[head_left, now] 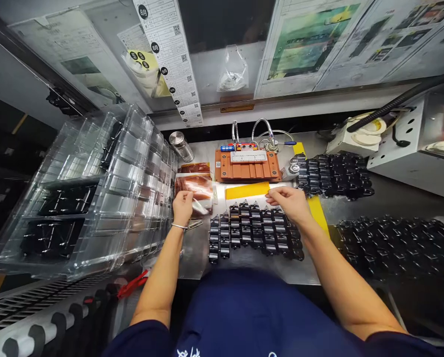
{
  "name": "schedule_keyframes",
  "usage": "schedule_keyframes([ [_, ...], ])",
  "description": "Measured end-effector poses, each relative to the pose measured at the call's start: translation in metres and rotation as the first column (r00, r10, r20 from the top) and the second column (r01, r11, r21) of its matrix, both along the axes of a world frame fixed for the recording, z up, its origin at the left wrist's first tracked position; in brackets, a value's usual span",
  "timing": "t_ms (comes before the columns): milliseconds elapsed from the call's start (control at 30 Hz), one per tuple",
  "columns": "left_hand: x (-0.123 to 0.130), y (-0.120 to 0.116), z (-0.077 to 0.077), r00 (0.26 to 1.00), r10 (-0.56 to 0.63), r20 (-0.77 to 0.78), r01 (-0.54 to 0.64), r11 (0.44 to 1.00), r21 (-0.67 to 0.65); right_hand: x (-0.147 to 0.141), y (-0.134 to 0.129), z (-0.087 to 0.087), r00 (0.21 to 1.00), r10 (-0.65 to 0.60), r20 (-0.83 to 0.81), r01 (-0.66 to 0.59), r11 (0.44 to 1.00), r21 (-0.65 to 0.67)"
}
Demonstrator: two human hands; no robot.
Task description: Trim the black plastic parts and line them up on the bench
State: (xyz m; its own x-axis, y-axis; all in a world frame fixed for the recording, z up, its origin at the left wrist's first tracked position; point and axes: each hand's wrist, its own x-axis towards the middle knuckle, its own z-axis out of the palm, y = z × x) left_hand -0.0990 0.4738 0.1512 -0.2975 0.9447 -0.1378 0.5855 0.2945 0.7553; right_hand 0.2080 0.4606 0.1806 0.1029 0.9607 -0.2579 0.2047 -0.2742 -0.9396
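Observation:
My left hand [183,207] is closed in a pinch over the lower left corner of a stack of reddish-brown film sheets [195,186] with a shiny clear layer. What its fingertips hold is hidden. Tweezers [195,225] lie beside my left wrist. My right hand [290,202] is also pinched, at the right end of a yellow strip [247,191] on a white surface; whatever is between the fingertips is too small to make out. Just below the strip lie several rows of black, glossy cylindrical parts [257,228]. An orange-brown fixture block [246,168] with a white perforated plate [248,156] stands behind.
Stacked clear plastic trays [140,163], some holding black parts, rise on the left. A metal-capped jar [180,146] stands at the back. More black parts [335,171] lie to the right, near a tape dispenser [355,136] and a grey metal box [411,148].

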Motion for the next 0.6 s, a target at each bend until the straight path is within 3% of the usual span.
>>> schedule_keyframes([
  [100, -0.025, 0.027, -0.022, 0.968, 0.181, -0.173, -0.189, 0.981, -0.033, 0.035, -0.004, -0.002, 0.979, -0.186, 0.077, 0.180, 0.980, 0.079],
  [167, -0.030, 0.037, -0.030, 0.935, 0.233, -0.267, -0.253, 0.966, -0.043, 0.052, -0.007, 0.001, 0.959, -0.212, 0.186, 0.182, 0.969, 0.164],
  [233, -0.027, 0.042, -0.030, 0.909, 0.243, -0.340, -0.270, 0.962, -0.032, 0.067, -0.009, 0.005, 0.927, -0.145, 0.346, 0.054, 0.964, 0.260],
  [333, 0.000, 0.055, -0.016, 0.886, 0.215, -0.410, -0.221, 0.975, 0.034, 0.083, -0.006, 0.009, 0.836, -0.016, 0.549, -0.207, 0.916, 0.342],
  [400, 0.039, 0.072, -0.004, 0.911, 0.082, -0.404, -0.058, 0.996, 0.072, 0.090, -0.001, 0.008, 0.779, 0.031, 0.627, -0.329, 0.870, 0.366],
  [433, 0.067, 0.083, 0.001, 0.927, -0.118, -0.356, 0.155, 0.985, 0.076, 0.093, 0.002, 0.006, 0.752, 0.058, 0.656, -0.385, 0.847, 0.366],
  [533, 0.176, 0.127, 0.003, 0.819, -0.523, -0.236, 0.545, 0.838, 0.034, 0.097, 0.014, 0.002, 0.663, 0.144, 0.735, -0.539, 0.773, 0.335],
  [600, 0.256, 0.161, -0.005, 0.716, -0.677, -0.168, 0.690, 0.723, 0.029, 0.099, 0.022, 0.003, 0.596, 0.194, 0.779, -0.619, 0.729, 0.292],
])
